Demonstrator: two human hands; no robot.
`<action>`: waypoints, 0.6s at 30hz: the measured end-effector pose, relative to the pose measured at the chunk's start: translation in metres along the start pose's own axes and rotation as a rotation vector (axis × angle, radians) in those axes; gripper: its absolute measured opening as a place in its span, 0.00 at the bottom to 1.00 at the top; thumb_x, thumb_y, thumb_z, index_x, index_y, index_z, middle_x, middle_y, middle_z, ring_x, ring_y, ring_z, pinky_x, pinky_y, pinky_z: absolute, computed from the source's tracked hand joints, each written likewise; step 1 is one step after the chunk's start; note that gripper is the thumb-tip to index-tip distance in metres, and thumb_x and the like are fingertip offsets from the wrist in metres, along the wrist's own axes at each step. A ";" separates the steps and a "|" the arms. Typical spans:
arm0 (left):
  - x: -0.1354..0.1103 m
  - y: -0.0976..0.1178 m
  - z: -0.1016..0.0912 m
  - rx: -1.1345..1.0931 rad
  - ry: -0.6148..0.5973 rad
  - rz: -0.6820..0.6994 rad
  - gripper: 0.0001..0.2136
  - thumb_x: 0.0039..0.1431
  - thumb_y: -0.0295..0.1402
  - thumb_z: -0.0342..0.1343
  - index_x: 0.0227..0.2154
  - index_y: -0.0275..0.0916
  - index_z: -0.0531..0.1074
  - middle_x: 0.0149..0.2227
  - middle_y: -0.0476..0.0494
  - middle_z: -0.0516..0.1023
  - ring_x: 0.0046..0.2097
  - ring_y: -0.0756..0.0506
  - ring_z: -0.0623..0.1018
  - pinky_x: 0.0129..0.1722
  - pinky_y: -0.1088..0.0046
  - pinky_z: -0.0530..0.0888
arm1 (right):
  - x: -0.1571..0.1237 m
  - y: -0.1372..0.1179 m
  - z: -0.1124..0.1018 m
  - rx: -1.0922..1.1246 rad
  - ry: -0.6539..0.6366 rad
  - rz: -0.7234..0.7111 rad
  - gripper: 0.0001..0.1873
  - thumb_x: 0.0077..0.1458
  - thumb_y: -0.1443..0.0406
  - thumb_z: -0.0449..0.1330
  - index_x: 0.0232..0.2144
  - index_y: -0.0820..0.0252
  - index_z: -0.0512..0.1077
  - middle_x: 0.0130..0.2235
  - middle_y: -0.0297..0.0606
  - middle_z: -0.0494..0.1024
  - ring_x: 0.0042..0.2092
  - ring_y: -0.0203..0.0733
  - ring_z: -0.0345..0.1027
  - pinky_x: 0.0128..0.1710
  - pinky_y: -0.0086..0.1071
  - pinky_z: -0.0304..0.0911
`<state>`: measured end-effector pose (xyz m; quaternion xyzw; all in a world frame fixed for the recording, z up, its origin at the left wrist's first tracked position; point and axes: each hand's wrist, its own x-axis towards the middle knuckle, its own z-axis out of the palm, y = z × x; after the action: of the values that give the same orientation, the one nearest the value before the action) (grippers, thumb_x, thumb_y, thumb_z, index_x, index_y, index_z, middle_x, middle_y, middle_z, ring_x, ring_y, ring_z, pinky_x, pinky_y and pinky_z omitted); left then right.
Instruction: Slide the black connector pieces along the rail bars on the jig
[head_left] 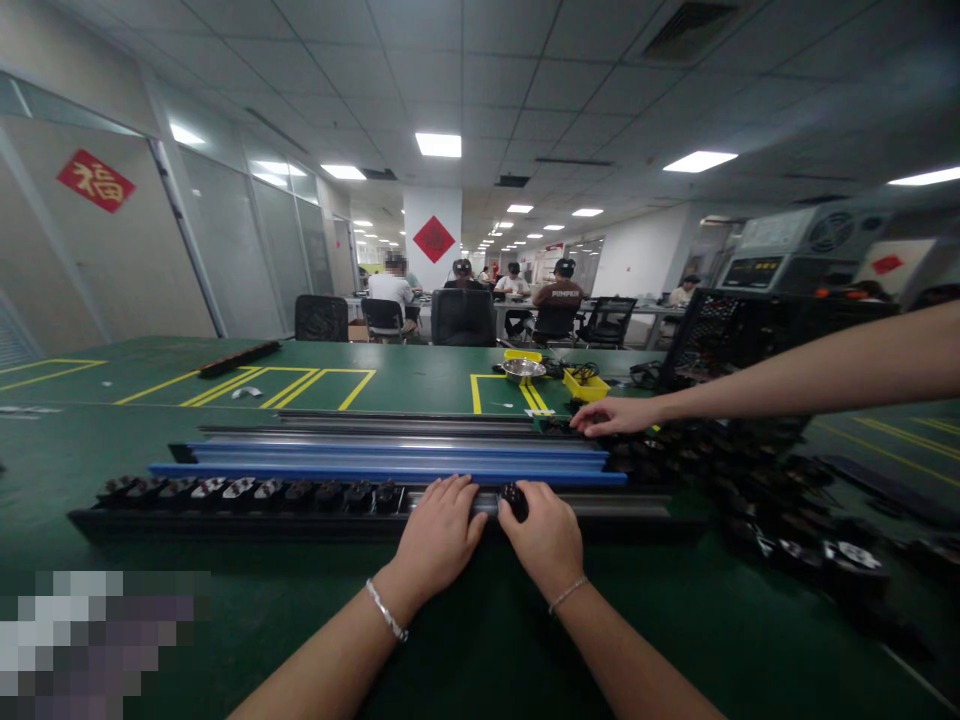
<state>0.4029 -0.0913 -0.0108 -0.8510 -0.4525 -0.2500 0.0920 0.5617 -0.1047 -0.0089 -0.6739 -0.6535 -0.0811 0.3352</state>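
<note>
The left hand lay palm down over the black rail, its fingers straight and close together and its thumb held apart; whether it gripped anything beneath could not be told from this angle. The right hand pinched a black module between thumb and fingers, at the rail's channel just beside the left hand. To the left, a row of modules stood side by side along the same rail, 3 of them showing whitish faces. A bracelet circled each of the 2 wrists.

The black rail ran across the green table in front of the person. Just beyond it lay a blue rail, roughly parallel, with more dark strips behind.

From the right, a co-worker's hand reached in, fingers bent downward, near a small dark green piece at the end of those strips. Below that forearm and further right spread a heap of black parts. Farther back were a metal bowl and a yellow bin, near yellow tape lines. Another dark strip rested at the far left. Beyond the table, several people sat on chairs.
</note>
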 end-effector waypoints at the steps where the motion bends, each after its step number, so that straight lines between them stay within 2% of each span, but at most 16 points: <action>1: 0.000 0.000 0.000 -0.001 0.009 0.004 0.17 0.61 0.38 0.44 0.48 0.36 0.65 0.52 0.38 0.70 0.55 0.41 0.67 0.56 0.57 0.62 | 0.000 0.001 0.000 0.000 0.007 -0.004 0.14 0.51 0.60 0.53 0.37 0.60 0.71 0.38 0.39 0.75 0.39 0.41 0.67 0.41 0.32 0.56; 18: 0.000 0.000 0.000 -0.004 0.033 0.005 0.17 0.62 0.40 0.43 0.48 0.37 0.66 0.52 0.38 0.70 0.54 0.41 0.68 0.55 0.58 0.64 | 0.002 0.005 -0.005 -0.024 0.005 0.031 0.11 0.50 0.61 0.53 0.35 0.59 0.70 0.37 0.38 0.73 0.38 0.41 0.66 0.40 0.32 0.55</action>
<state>0.4028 -0.0911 -0.0105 -0.8481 -0.4485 -0.2647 0.0981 0.5686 -0.1053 -0.0063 -0.6878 -0.6410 -0.0855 0.3297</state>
